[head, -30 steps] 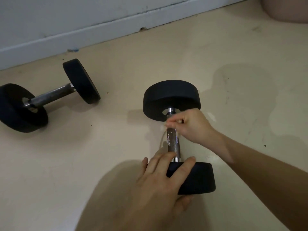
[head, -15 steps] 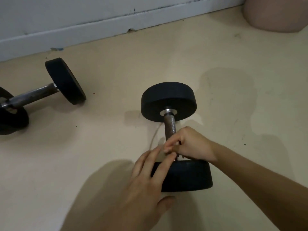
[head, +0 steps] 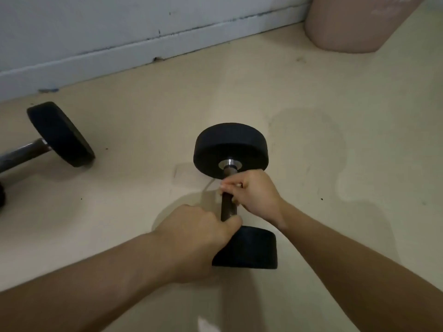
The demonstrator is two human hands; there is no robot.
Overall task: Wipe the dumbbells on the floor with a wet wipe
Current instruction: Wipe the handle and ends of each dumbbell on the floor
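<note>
A second dumbbell (head: 60, 135) lies at the far left of a beige floor (head: 143, 116), one black weight in full view and its steel bar running off the frame edge, well apart from the work in the centre. A pale skirting (head: 119, 56) runs along the wall behind it.

The left hand (head: 199, 233) reaches in from the lower left, knuckles up. Its fingers are curled tight at the near end of the bar, hard against the near weight.

The dumbbell (head: 227, 209) being cleaned lies on the floor in mid-frame, pointing away from the camera. Its far weight sits up-frame with a bright metal collar facing the viewer. The near weight is partly covered by the left hand.

The right hand (head: 254, 192) comes in from the lower right. It grips the far half of the bar just below the collar, fingers wrapped round it and thumb closed underneath. A short stretch of bare, dark bar shows between the two hands. The wipe itself cannot be made out in the grip.

A darker patch (head: 309, 130) marks the floor to the right of the dumbbell. A pink tub (head: 354, 25) stands in the top right corner against the wall.
</note>
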